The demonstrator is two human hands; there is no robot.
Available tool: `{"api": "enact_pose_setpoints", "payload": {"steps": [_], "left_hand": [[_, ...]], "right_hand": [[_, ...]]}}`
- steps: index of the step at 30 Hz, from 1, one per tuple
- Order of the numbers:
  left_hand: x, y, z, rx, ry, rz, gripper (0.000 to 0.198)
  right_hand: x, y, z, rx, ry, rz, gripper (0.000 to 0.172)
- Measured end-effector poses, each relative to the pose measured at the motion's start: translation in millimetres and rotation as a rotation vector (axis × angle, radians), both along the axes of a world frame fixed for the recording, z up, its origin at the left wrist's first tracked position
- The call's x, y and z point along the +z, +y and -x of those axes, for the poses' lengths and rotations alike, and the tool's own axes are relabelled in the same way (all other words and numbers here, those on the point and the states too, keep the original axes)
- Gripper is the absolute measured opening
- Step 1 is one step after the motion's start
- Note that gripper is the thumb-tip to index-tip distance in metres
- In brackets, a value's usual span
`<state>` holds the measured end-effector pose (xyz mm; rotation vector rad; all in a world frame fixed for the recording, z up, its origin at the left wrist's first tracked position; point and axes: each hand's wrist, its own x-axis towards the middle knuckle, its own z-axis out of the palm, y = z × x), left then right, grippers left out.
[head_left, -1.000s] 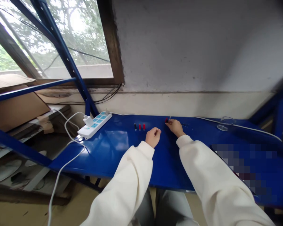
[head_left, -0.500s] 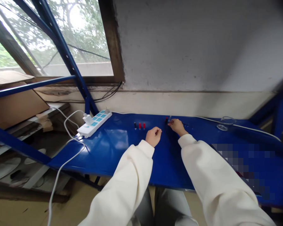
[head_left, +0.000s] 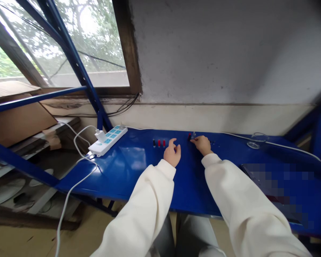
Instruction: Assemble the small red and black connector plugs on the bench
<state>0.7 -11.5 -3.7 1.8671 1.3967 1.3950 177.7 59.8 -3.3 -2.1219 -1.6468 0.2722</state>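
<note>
My left hand [head_left: 172, 153] is over the blue table with index finger and thumb apart, and nothing shows between them. Just left of it stand a small black cylinder [head_left: 154, 143] and two small red cylinders, one [head_left: 159, 143] in the middle and another [head_left: 164, 143] nearest the hand. Farther right, my right hand [head_left: 202, 145] rests low over the table with thumb and fingertips pinched together; what they grip is too small to make out. By those fingertips are a small red-and-black piece [head_left: 189, 136] and some clear or greyish pieces [head_left: 194, 135].
A white power strip [head_left: 109, 140] with a plugged-in adapter [head_left: 100, 135] lies at the table's left, its cable hanging off the edge. Tiny bits [head_left: 214, 143] lie right of my right hand. A clear round container [head_left: 253, 145] sits farther right, near a white cable along the wall.
My left hand has opened from a pinch, its index finger now stretched out. My right hand stays in nearly the same place, still pinched beside the small pieces.
</note>
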Motion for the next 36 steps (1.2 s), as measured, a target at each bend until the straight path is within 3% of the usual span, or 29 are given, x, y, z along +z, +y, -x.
{"api": "enact_pose_setpoints", "payload": {"steps": [5, 8, 13, 17, 24, 29, 32, 36], "left_hand": [[0.0, 5, 3, 0.121, -0.235, 0.079, 0.052], [-0.1, 8, 4, 0.123, -0.388, 0.186, 0.056], [-1.9, 11, 4, 0.088, -0.554, 0.294, 0.059], [-3.7, 14, 5, 0.092, -0.561, 0.306, 0.061], [-6.8, 18, 6, 0.065, -0.485, 0.326, 0.059], [-10.9, 22, 5, 0.051, -0.482, 0.320, 0.035], [-7.5, 22, 3, -0.031, -0.565, 0.374, 0.024], [5.2, 14, 3, -0.227, -0.787, 0.412, 0.025]], "right_hand": [[3.4, 0, 1, -0.012, 0.024, 0.038, 0.031], [9.8, -7, 2, -0.008, -0.016, 0.069, 0.033], [31.7, -38, 12, -0.005, -0.096, 0.050, 0.033], [43.5, -71, 34, 0.064, -0.089, -0.104, 0.033], [34.6, -96, 56, 0.173, -0.071, -0.277, 0.039], [27.5, -95, 54, 0.184, -0.035, -0.285, 0.037], [22.9, -92, 53, 0.195, 0.018, -0.291, 0.034], [15.8, -87, 54, 0.184, 0.165, -0.301, 0.034]]}}
